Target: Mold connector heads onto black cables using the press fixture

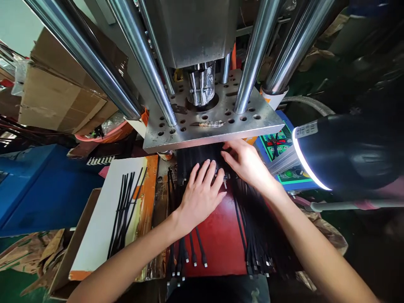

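Observation:
My left hand (203,194) lies palm down with its fingers spread, over the near edge of a dark block (202,156) under the press plate. Beside it, my right hand (244,163) has its thumb and forefinger brought close together at the block's right side. Whatever those fingertips pinch is too small and dark to make out. Black cables with metal plug ends (194,250) hang out beneath my left hand onto a red surface (224,242). A thicker bundle of black cables (254,248) runs down below my right forearm.
Above my hands is a drilled metal press plate (217,134) between steel columns (259,54). A lit lamp (311,158) juts in from the right before a control panel (284,147). At left, more black cables (124,210) lie on a white board (97,219).

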{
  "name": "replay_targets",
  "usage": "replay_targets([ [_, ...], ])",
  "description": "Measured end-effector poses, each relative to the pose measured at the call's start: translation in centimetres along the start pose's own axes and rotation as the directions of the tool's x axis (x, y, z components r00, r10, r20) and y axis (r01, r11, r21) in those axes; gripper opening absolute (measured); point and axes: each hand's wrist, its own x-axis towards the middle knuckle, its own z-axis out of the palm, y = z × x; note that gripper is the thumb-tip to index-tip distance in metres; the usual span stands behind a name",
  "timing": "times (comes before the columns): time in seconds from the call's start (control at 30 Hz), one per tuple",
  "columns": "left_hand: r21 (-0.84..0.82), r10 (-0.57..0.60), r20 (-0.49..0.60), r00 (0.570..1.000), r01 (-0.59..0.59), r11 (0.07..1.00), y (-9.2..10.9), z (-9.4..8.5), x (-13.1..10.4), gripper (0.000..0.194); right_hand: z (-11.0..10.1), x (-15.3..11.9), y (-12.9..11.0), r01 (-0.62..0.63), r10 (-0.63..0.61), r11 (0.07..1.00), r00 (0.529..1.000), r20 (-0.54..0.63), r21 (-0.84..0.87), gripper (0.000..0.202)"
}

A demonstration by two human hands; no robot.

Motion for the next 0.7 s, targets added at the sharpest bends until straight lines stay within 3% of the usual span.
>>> replay_targets([
  [0.1, -0.048, -0.007, 0.058, 0.998, 0.01, 0.999, 0.1, -0.6, 0.4, 0.068, -0.3, -2.7, -1.0, 0.117, -0.077, 0.932, 0.989, 0.129, -0.343, 0.042],
  [0.23, -0.148, -0.06, 0.162, 0.985, 0.084, 0.985, -1.4, -1.5, 2.6, 0.071, 0.1, -1.9, -2.4, 0.061, 0.082, 0.771, 0.977, 0.195, -0.633, 0.054],
  [0.33, -0.174, -0.095, 0.21, 0.973, 0.133, 0.976, -3.1, -1.7, 5.0, 0.062, 0.7, 1.2, -2.7, 0.023, 0.157, 0.742, 0.966, 0.207, -0.67, 0.054],
  [0.43, -0.167, -0.104, 0.188, 0.977, 0.136, 0.977, -4.4, -1.6, 6.9, 0.054, 1.3, 3.6, -2.3, -0.001, 0.182, 0.759, 0.961, 0.211, -0.651, 0.05],
  [0.7, -0.131, -0.162, 0.138, 0.977, 0.18, 0.975, -6.4, -0.4, 10.7, 0.038, 2.4, 8.5, -0.8, 0.037, 0.079, 0.821, 0.981, 0.179, -0.57, 0.06],
])
